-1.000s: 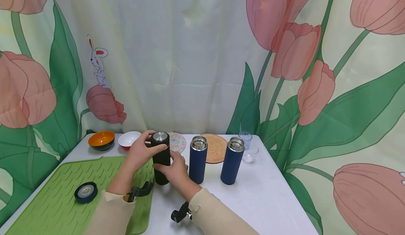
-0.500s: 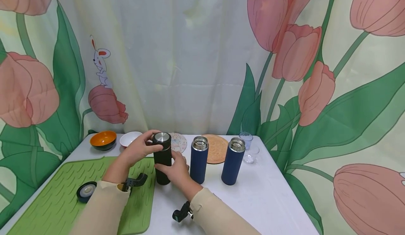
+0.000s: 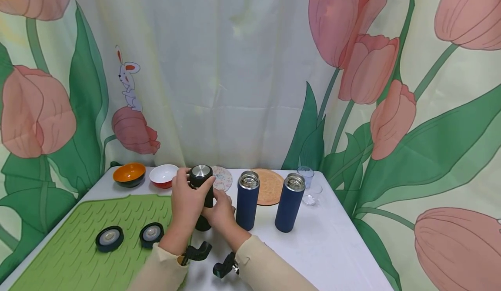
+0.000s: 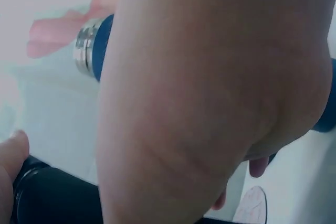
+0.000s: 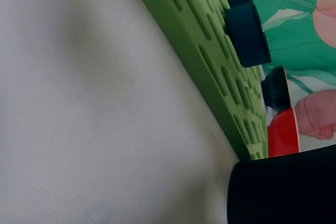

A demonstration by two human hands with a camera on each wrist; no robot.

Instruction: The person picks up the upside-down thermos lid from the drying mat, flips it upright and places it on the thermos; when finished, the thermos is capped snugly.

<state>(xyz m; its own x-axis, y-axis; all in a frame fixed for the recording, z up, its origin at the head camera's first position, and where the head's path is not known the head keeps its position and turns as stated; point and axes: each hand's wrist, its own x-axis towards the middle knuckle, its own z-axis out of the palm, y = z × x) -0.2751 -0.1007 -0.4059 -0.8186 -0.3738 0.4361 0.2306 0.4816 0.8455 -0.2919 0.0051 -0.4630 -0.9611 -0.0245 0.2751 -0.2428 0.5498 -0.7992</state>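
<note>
A black thermos with a steel-topped lid stands upright on the table beside the mat. My left hand grips it round the lid from the left, thumb across the front. Lower down, my right hand holds the body from the right; its far fingers are hidden. In the left wrist view my right hand covers most of the picture, and the thermos lies at the lower left. The right wrist view has the thermos's base. Two lidless blue thermoses stand to the right.
Two dark lids lie underside up on the green mat. Behind are an orange bowl, a white-and-red bowl, a patterned disc and a round wooden board. Clear glasses stand back right.
My left hand has turned round the lid, its wrist and forearm swinging to the right, which uncovers the second lid on the mat. My right hand keeps its hold on the body.
</note>
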